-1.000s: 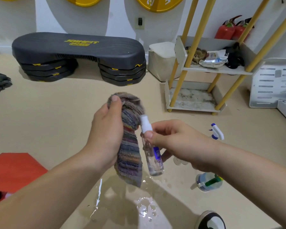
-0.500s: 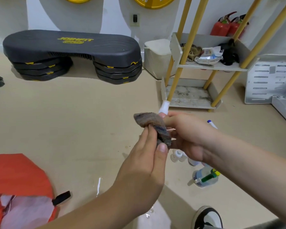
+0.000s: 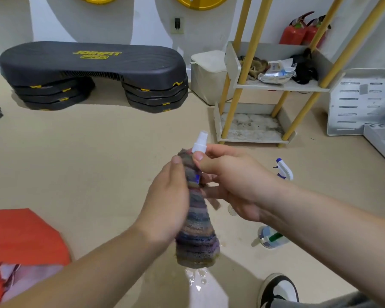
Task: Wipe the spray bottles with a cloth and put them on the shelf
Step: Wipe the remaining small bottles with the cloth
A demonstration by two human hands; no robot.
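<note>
A small clear spray bottle (image 3: 200,143) with a white nozzle stands upright in my right hand (image 3: 231,181), gripped near its neck. My left hand (image 3: 167,201) presses a striped multicolour cloth (image 3: 196,225) around the bottle's body, so most of the bottle is hidden. The cloth hangs down below both hands. Further bottles lie on the floor to the right: a blue-and-white trigger sprayer (image 3: 283,170) and a bottle with a green part (image 3: 272,237). The yellow-legged shelf (image 3: 282,86) stands at the back right.
Water is spilled on the floor (image 3: 198,281) below the cloth. A black step platform (image 3: 91,70) and a white bin (image 3: 206,76) stand by the wall. A red bag (image 3: 20,238) lies at the left, my shoe (image 3: 278,290) at the bottom right, grey metal panels (image 3: 365,103) at the far right.
The cloth went from bunched at the bottle's top to wrapped along its body, hanging down. My left hand slid lower and the bottle stands more upright.
</note>
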